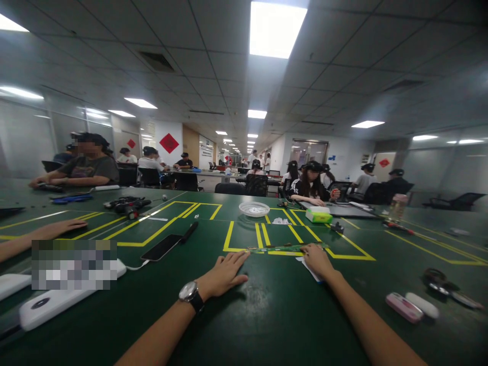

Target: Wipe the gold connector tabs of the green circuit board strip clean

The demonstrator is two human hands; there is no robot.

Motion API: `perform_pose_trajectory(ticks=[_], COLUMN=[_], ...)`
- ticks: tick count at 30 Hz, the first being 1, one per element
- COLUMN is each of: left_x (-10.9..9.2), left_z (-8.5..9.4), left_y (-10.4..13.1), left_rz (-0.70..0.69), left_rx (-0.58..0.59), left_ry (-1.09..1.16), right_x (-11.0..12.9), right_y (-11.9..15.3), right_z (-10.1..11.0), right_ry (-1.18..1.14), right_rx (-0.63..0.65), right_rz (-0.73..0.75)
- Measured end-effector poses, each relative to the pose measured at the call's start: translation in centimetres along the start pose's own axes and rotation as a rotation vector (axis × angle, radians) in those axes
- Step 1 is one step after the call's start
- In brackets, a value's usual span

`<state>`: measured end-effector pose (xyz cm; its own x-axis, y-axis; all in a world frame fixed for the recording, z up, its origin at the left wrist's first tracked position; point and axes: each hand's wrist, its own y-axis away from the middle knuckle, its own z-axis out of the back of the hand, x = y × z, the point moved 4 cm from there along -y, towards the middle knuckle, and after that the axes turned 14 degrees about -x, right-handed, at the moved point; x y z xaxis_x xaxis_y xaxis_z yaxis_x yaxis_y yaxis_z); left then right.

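A long, thin green circuit board point(280, 249) lies across the yellow tape on the green table point(259, 315). At its left end my left hand point(226, 272) rests palm down, fingers spread, with the fingertips touching or close to the board's end. My right hand point(316, 260) has its fingers bent over the right part of the board, pressed together at its edge. Under and beside my right hand lies a white paper point(309, 269). A watch point(189, 293) is on my left wrist.
Beyond the board stand a clear round dish point(254, 209) and a green tissue pack point(319, 215). A phone point(162, 247) with a cable, a white power strip point(68, 300) and another person's arm point(41, 235) are left. A pink case point(404, 307) is right.
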<state>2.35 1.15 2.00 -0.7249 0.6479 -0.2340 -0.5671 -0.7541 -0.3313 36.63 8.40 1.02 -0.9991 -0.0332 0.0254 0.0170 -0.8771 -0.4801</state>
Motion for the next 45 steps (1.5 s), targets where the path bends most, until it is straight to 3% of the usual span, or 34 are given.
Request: perform_pose_trajectory(ticks=[14, 33, 40, 45], left_x=[-1.0, -1.1, -1.4, -1.1], left_z=[-0.4, -0.8, 0.2, 1.3], left_y=[0.2, 0.3, -0.2, -0.9], left_rz=[-0.044, -0.031, -0.085, -0.051], left_rx=[0.037, 0.072, -0.084, -0.232], left_ry=[0.015, 0.005, -0.052, -0.099], right_x=[0.2, 0.0, 0.6, 4.8], right_y=[0.5, 0.7, 0.2, 0.8], right_z=[-0.9, -1.6, 0.2, 1.6], right_ry=[0.045, 0.002, -0.067, -0.148], right_rx=[-0.026, 0.072, 0.096, 0.086], right_rz=[-0.038, -0.054, 0.042, 0.181])
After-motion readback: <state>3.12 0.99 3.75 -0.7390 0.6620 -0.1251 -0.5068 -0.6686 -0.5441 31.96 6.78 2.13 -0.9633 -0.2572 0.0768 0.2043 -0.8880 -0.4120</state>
